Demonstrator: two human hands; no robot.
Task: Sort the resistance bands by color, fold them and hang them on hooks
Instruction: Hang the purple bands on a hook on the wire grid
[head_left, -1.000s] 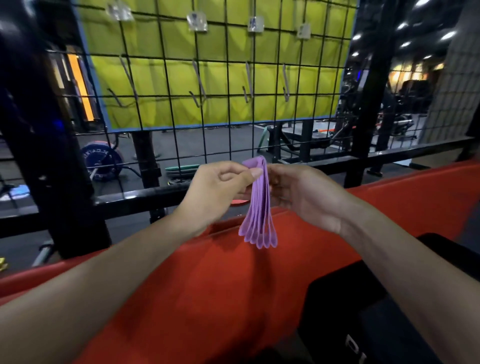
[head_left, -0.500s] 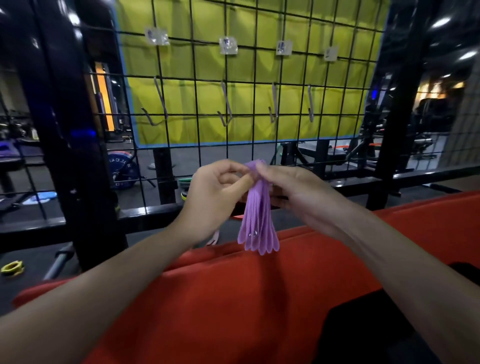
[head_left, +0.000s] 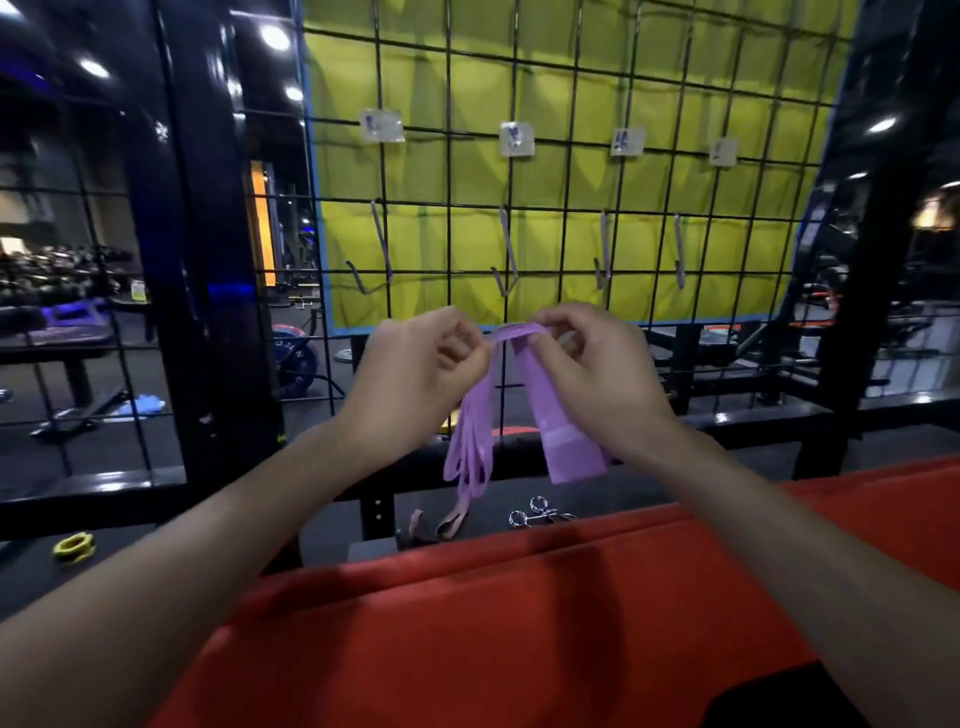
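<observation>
Both forearms are bare from the frame's lower edge up to the wrists, with no sleeve showing. The left hand (head_left: 423, 376) and right hand (head_left: 597, 371) wear no gloves, rings, watch or wristband.

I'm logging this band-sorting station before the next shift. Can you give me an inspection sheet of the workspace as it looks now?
Surface: red pad in the foreground.
Job's things: purple bands folded over, hanging in two bunches; four bare hooks on the wire grid, a tag above each.
Clutter: metal clips and a pink strap below the bands; yellow ring on the floor.
Hands: left hand and right hand both pinch the bands' top fold.
Cables: nothing seen.
Surroundings: dim gym, yellow cloth behind the grid.
</observation>
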